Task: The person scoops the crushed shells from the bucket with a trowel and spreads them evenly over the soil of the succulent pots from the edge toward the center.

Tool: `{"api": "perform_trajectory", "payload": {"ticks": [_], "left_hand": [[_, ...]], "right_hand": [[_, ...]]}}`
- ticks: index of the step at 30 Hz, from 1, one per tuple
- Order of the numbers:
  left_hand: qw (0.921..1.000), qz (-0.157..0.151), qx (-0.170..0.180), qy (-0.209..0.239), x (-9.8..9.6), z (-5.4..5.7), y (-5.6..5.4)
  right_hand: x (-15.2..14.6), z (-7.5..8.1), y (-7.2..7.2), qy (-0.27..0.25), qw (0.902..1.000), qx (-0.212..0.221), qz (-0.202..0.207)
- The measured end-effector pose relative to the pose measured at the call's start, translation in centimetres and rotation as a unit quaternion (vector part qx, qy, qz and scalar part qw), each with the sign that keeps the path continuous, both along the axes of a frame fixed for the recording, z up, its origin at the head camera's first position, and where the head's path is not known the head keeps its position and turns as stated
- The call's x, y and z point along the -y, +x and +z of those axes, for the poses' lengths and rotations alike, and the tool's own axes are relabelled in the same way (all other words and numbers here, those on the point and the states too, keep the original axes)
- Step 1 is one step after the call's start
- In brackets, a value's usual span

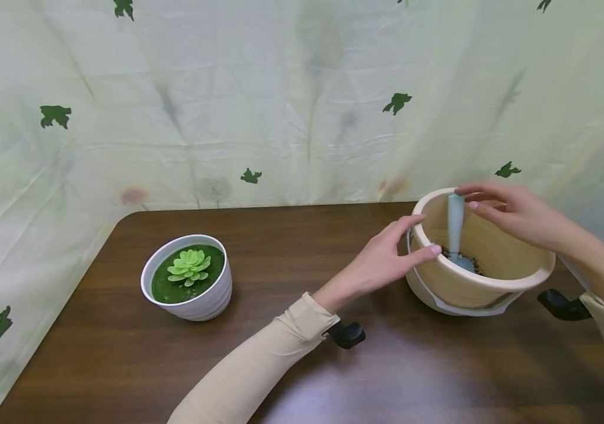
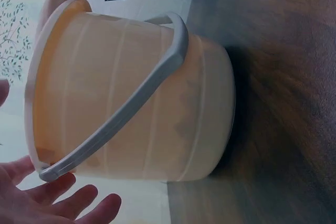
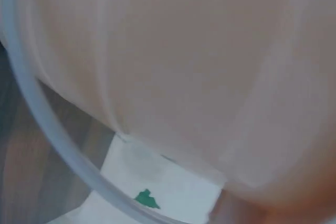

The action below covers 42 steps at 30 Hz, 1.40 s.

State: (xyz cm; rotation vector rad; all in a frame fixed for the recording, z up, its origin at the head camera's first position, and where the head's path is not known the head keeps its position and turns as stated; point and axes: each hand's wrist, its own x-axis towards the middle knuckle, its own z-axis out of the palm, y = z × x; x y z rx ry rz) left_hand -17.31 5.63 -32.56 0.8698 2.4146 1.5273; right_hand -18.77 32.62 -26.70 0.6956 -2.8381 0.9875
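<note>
A beige bucket (image 1: 524,285) stands at the right of the table, its grey carrying handle (image 2: 134,106) hanging down the near side. Inside, a trowel (image 1: 455,227) with a pale blue grip leans upright, its blade in a little dark soil (image 1: 478,269). My left hand (image 1: 378,256) is at the bucket's left rim, thumb and fingers spread and fairly straight. Above the opening is my right hand (image 1: 524,215), loosely bent, fingertips right by the top of the trowel's grip but not wrapped round it. The right wrist view shows mostly the bucket's blurred wall.
A white ribbed pot (image 1: 208,303) holding a green succulent (image 1: 189,268) stands on the left of the brown wooden table (image 1: 302,247). Behind the table hangs a pale curtain (image 1: 280,106) with green leaf shapes. Dark wrist mounts (image 1: 347,334) project below both wrists.
</note>
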Motion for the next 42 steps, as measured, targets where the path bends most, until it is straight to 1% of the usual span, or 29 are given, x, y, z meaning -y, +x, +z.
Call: {"api": "perform_trajectory", "payload": {"ticks": [3,5,8,11,13,15,18,20,21,23,25,27,28,29,30,31,34,35,36,37,38,41,42], "left_hand": [[0.9999,-0.006,0.004,-0.013,-0.4,0.0,-0.4],[0.9998,-0.014,0.011,-0.008,-0.7,-0.1,-0.5],[0.999,-0.028,0.031,0.015,-1.3,-0.2,-0.6],[0.9965,-0.036,0.055,0.052,-1.8,-0.4,-0.7],[0.994,-0.038,0.071,0.074,-2.0,-0.5,-0.8],[0.9915,-0.04,0.083,0.091,-2.1,-0.5,-0.9],[0.9892,-0.045,0.094,0.103,-2.1,-0.6,-1.0],[0.9891,-0.046,0.094,0.103,-2.1,-0.6,-1.0],[0.9891,-0.046,0.094,0.103,-2.2,-0.7,-1.0],[0.9892,-0.045,0.093,0.104,-2.2,-0.8,-1.0],[0.9893,-0.045,0.09,0.105,-2.2,-0.9,-1.0],[0.9888,-0.045,0.09,0.11,-2.2,-0.9,-1.0],[0.9883,-0.046,0.09,0.114,-2.1,-0.9,-1.0],[0.9879,-0.047,0.09,0.117,-2.1,-0.9,-1.1],[0.9876,-0.047,0.09,0.119,-2.1,-0.9,-1.0],[0.9875,-0.047,0.09,0.121,-2.1,-0.9,-1.0],[0.9862,-0.044,0.095,0.128,-2.1,-1.0,-1.0],[0.9857,-0.042,0.098,0.131,-2.1,-1.0,-0.9],[0.9852,-0.041,0.1,0.133,-2.0,-1.1,-0.9],[0.9849,-0.04,0.101,0.135,-2.0,-1.1,-0.9],[0.9849,-0.038,0.101,0.136,-2.0,-1.1,-0.9],[0.9854,-0.035,0.099,0.134,-2.0,-1.2,-1.0],[0.9857,-0.034,0.098,0.133,-2.0,-1.2,-1.0]], "right_hand": [[0.1,-0.4,-0.3,0.009,0.9999,-0.006,-0.003],[0.2,-0.5,-0.5,0.013,0.9998,-0.017,-0.001],[0.4,-0.7,-0.6,0.025,0.9994,-0.021,-0.01],[0.6,-0.6,-0.5,0.026,0.9993,-0.001,-0.027],[0.7,-0.6,-0.4,0.015,0.9991,0.017,-0.035],[0.8,-0.7,-0.3,-0.011,0.9984,0.042,-0.036],[0.4,-1.0,0.0,-0.073,0.9939,0.083,-0.003],[0.0,-1.3,0.3,-0.104,0.9888,0.106,0.018],[-0.2,-1.4,0.3,-0.113,0.9873,0.108,0.025],[-0.6,-1.5,0.5,-0.118,0.988,0.097,0.027],[-0.9,-1.6,0.6,-0.12,0.9901,0.073,0.007],[-1.2,-1.5,0.7,-0.132,0.99,0.046,-0.02],[-1.3,-1.5,0.7,-0.144,0.9884,0.036,-0.032],[-1.4,-1.4,0.7,-0.168,0.9846,0.029,-0.038],[-1.5,-1.3,0.7,-0.198,0.979,0.025,-0.042],[-1.6,-1.2,0.7,-0.217,0.975,0.013,-0.047],[-1.6,-1.2,0.5,-0.309,0.9506,-0.002,-0.031],[-1.6,-1.2,0.5,-0.32,0.9468,-0.011,-0.033],[-1.4,-1.3,0.5,-0.313,0.9485,-0.023,-0.041],[-1.3,-1.4,0.5,-0.297,0.9529,-0.032,-0.055],[-1.1,-1.5,0.5,-0.288,0.955,-0.034,-0.064],[-0.7,-1.6,0.5,-0.207,0.9718,-0.042,-0.105],[-0.6,-1.6,0.6,-0.19,0.9749,-0.037,-0.11]]}}
